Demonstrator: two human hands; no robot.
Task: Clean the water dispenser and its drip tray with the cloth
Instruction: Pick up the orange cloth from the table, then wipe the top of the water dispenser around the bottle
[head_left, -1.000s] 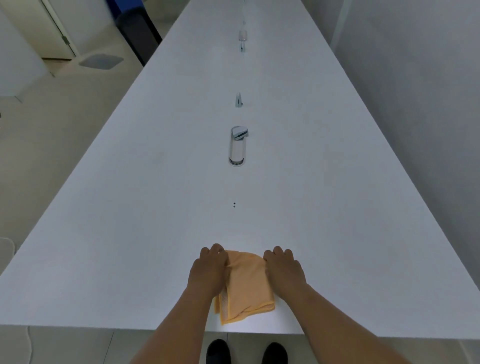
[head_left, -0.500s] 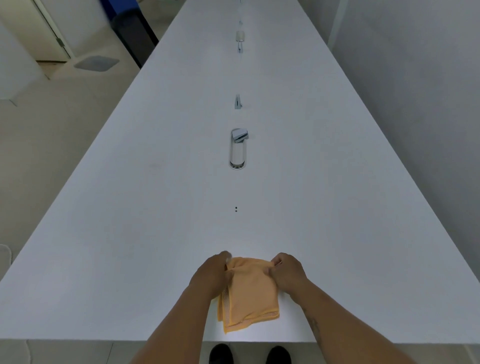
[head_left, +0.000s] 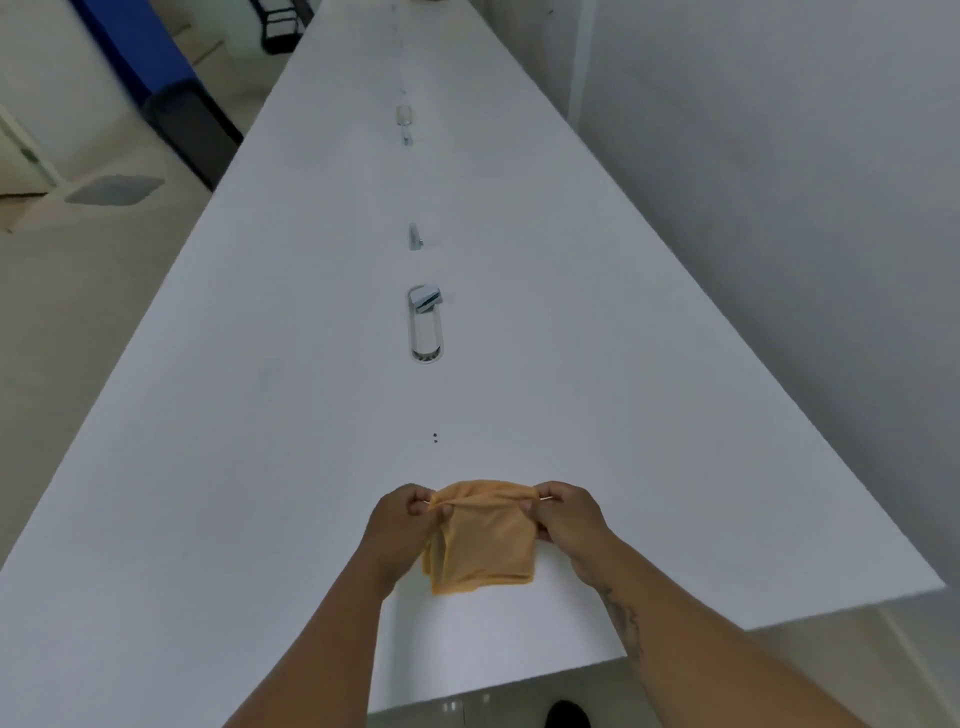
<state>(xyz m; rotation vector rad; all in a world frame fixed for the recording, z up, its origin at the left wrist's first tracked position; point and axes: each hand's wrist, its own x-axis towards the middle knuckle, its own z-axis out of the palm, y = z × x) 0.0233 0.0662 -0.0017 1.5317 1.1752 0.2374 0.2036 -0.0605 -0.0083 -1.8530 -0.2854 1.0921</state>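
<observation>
- The orange cloth (head_left: 483, 545) is held up by its far edge close to the near edge of the white counter (head_left: 649, 405), about midway along that edge.
- One top corner is pinched by the left hand (head_left: 402, 525) and the other by the right hand (head_left: 566, 519). The fingers of both are curled in tight on the fabric, not spread.
- A second ago the cloth lay folded flat on the counter with a hand set at each side. Half a second ago its far corners were being gathered. Now that far edge is raised and drawn taut between the hands, and the folded layers hang below it. Whether the lower edge rests on the counter cannot be told.
- The chrome water dispenser (head_left: 426, 300) stands on the centre line of the counter, well apart from the cloth, with two small dark dots (head_left: 435, 438) between them.
- The oval drip tray (head_left: 426, 340) is set into the surface just on the near side of the spout.
- Neither dispenser nor tray is touched, so the wiping is judged not yet begun. The pick-up is all but done.
- A reach forward along the centre line would be called for next, probably with the cloth gathered into one hand.
</observation>
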